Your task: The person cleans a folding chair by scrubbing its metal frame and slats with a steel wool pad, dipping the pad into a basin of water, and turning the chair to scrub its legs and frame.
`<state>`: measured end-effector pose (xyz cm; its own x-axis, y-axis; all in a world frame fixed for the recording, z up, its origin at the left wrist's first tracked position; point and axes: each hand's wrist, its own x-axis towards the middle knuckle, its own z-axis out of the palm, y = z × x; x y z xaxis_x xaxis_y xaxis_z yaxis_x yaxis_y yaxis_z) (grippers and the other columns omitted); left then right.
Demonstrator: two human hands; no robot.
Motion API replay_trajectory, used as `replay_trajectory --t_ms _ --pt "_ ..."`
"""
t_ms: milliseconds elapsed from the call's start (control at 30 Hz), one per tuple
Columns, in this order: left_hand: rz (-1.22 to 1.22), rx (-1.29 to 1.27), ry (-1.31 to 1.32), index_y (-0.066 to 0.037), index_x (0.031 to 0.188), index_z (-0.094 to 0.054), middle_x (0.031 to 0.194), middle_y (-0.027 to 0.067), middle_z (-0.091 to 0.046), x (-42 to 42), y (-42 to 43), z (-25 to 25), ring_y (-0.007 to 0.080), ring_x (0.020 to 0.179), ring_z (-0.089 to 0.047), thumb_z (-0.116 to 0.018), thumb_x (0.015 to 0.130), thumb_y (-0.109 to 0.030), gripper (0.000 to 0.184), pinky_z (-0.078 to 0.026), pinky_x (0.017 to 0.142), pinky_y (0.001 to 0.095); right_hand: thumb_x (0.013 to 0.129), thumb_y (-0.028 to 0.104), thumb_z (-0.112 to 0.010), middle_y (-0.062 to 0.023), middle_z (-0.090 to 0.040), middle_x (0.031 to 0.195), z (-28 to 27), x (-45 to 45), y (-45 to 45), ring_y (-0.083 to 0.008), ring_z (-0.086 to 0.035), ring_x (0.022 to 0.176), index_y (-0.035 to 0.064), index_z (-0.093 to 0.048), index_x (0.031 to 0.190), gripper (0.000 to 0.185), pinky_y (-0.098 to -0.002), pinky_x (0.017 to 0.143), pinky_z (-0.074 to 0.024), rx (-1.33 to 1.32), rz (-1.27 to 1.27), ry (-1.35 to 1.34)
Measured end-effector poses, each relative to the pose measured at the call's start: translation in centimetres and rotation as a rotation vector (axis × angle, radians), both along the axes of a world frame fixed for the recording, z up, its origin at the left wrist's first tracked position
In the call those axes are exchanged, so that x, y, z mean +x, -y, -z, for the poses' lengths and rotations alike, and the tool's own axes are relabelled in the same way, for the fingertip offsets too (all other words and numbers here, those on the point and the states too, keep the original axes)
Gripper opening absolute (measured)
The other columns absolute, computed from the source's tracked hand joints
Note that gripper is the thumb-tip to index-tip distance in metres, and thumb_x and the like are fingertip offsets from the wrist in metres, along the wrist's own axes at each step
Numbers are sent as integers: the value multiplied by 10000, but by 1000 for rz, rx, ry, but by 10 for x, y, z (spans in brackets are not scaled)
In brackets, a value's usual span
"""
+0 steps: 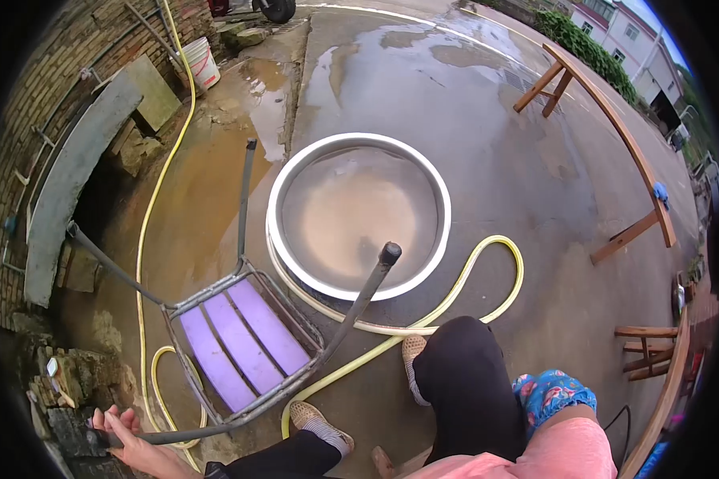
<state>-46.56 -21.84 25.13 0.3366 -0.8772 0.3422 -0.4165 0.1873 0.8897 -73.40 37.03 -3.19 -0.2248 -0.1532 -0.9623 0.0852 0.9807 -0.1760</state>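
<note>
My left hand (132,439) is at the lower left, its fingers closed around the end of one leg of a stool (248,339). The stool has purple slats and a grey metal frame. It lies tipped over, with its legs pointing outward and up, and one dark-capped leg rises toward me. Beyond it, a wide metal basin (359,215) holds cloudy brownish water. My right arm wears a blue patterned sleeve cover (553,395) and bends down beside my knee. The right hand itself is hidden.
A yellow hose (499,239) loops around the basin and runs under the stool. Wooden benches (615,120) stand along the right. On the left are a stone slab (80,184), a brick wall (24,128) and a white bucket (202,64). The concrete ground (487,152) is wet.
</note>
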Motion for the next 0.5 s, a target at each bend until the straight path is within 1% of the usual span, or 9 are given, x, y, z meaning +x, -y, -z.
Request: replay_trajectory --t_ms 133,200,233,267,367,400,433,467,500 --pt "185 134 -127 -90 1200 -541 1015 44 -584 20 -25 -2 101 817 -544 -545 965 -238 278 -428 741 263 894 310 -561 -55 -665 865 32 -21 5 -171 -654 711 88 -617 1122 323 -303 616 -556 56 -289 246" --pt "188 93 -140 -139 1195 -560 993 41 -608 33 -14 15 109 760 -558 -557 953 -263 272 -429 654 258 894 308 -561 -56 -665 866 51 -55 18 -171 -653 711 88 -615 1127 325 -303 618 -556 46 -522 391" --pt "175 90 -122 -137 1178 -565 974 38 -611 35 -10 15 107 744 -557 -562 946 -247 257 -427 635 251 893 308 -561 -56 -665 867 37 -79 40 -171 -653 711 88 -615 1130 327 -303 618 -556 -32 -568 354" --pt "162 86 -118 -135 1162 -570 955 35 -615 30 -5 16 105 728 -557 -566 939 -231 243 -425 615 245 892 277 -553 -71 -660 882 -46 -102 91 -166 -646 722 70 -588 1196 369 -293 631 -551 -170 -455 162" --pt "155 47 -59 -129 1138 -574 919 28 -618 27 14 18 93 662 -548 -565 927 -202 223 -418 582 234 874 234 -551 -72 -643 885 -111 -175 147 -157 -646 729 34 -590 1173 362 -295 640 -551 -560 -131 -253" --pt "152 40 -47 -128 1134 -574 908 27 -618 27 22 19 91 636 -543 -563 926 -195 219 -412 561 228 880 205 -537 -66 -647 893 -119 -196 165 -148 -648 747 -10 -601 1109 321 -283 641 -543 -647 -69 -322" --pt "167 0 -51 -127 1127 -572 887 27 -622 27 29 21 88 601 -540 -567 922 -193 216 -402 515 226 877 200 -535 -61 -649 894 -124 -210 181 -140 -647 755 -1 -607 1115 319 -283 642 -541 -703 -16 -368" --pt "171 -4 -44 -127 1127 -572 887 27 -622 25 28 18 88 601 -540 -567 922 -193 216 -402 515 226 874 195 -533 -56 -651 896 -126 -223 199 -132 -645 763 9 -613 1120 318 -283 643 -539 -762 35 -418" --pt "141 -3 -24 -100 1131 -562 907 50 -620 21 28 15 103 627 -546 -569 913 -166 228 -428 545 245 868 192 -534 -64 -662 914 -121 -234 219 -144 -648 792 18 -619 1126 322 -295 678 -537 -744 -33 -442"
